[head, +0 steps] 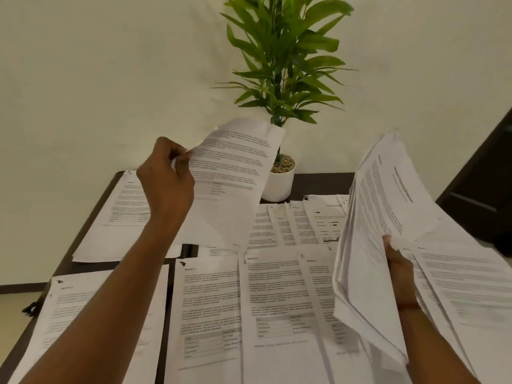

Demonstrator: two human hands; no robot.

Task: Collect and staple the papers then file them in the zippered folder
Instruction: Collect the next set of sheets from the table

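Note:
Printed white sheets cover most of the dark table. My left hand pinches one lifted sheet by its left edge, holding it in the air above the table's far middle. My right hand grips a thick stack of papers, held upright and tilted at the right. More loose papers lie flat below, some stapled at the top-left corner. No stapler or zippered folder is in sight.
A potted green plant in a white pot stands at the table's far edge, right behind the lifted sheet. A black binder clip sits at the left table edge. A dark door or cabinet is at the right.

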